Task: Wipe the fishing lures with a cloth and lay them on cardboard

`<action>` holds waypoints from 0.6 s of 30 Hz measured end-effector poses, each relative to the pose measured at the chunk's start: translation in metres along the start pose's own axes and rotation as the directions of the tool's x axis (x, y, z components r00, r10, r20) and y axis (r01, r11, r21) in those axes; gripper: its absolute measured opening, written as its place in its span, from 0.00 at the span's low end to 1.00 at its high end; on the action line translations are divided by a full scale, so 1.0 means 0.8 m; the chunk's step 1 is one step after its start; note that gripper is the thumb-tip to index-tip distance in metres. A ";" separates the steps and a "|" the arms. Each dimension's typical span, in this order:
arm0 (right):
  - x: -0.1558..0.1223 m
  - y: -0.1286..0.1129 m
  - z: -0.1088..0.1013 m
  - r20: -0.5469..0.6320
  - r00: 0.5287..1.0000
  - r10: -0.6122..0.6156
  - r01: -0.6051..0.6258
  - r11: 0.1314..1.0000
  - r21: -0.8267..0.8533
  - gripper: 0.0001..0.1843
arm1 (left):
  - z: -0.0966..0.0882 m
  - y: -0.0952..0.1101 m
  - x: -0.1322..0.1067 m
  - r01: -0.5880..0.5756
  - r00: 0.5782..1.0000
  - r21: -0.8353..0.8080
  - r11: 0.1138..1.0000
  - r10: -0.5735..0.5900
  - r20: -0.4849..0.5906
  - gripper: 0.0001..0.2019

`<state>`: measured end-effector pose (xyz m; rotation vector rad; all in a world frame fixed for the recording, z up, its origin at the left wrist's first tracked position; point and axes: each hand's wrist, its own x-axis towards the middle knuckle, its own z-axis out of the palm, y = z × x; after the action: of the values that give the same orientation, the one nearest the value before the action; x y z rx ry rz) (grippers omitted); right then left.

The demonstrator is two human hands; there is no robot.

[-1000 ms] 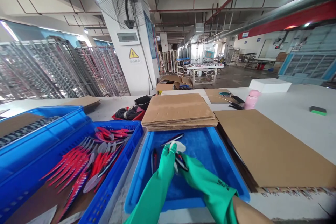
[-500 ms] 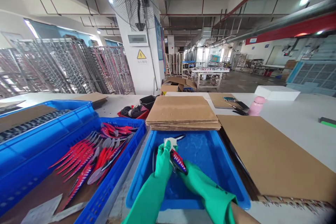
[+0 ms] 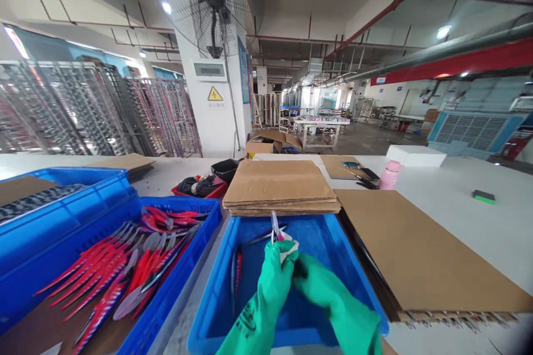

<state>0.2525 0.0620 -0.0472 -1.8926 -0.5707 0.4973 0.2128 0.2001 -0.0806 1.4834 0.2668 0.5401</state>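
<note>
At far left a blue crate [image 3: 166,310] holds a heap of red-patterned spoons [image 3: 112,272], and just beside it a blue tray [image 3: 325,233] has two more pieces lying in it. Over that tray the green-gloved left hand [image 3: 276,280] is closed around a white cloth [image 3: 288,248] and a spoon [image 3: 275,226] standing upright, while the gloved right hand [image 3: 314,283] grips the spoon's lower end. Stacked cardboard sheets [image 3: 281,186] lie behind the tray and a large cardboard sheet [image 3: 416,249] to its right.

Both hands wear green gloves and meet at centre, forearms converging from below. Left hand [image 3: 277,277]: raised, fingers curled closed in a grip, thumb side up. Right hand [image 3: 314,283]: just beside it, touching, fingers closed, wrist angled inward.
</note>
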 end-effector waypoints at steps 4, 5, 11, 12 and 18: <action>-0.005 -0.024 -0.036 -0.318 0.947 0.056 0.009 0.980 0.199 0.27 | 0.002 0.008 -0.001 0.031 0.993 -0.073 0.997 -0.022 0.117 0.07; -0.004 -0.031 -0.037 -0.361 0.931 0.050 0.026 0.979 0.202 0.28 | 0.005 0.013 -0.002 0.073 0.989 -0.083 0.994 -0.061 0.136 0.08; 0.037 -0.051 -0.014 -0.390 0.921 -0.020 0.180 0.908 0.379 0.37 | 0.015 0.040 -0.010 0.076 0.960 -0.010 0.997 -0.071 0.271 0.16; 0.046 -0.050 -0.015 -0.391 0.920 -0.014 0.197 0.880 0.432 0.38 | 0.013 0.041 -0.010 0.054 0.957 0.012 0.998 -0.056 0.283 0.14; 0.073 -0.054 -0.052 -0.505 0.863 -0.013 0.320 0.787 0.527 0.32 | 0.011 0.028 -0.011 -0.016 0.929 -0.015 1.000 0.021 0.369 0.06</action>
<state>0.3162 0.0812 0.0036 -1.2572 -0.2061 0.0489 0.2056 0.1878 -0.0592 1.5447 -0.0466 0.2669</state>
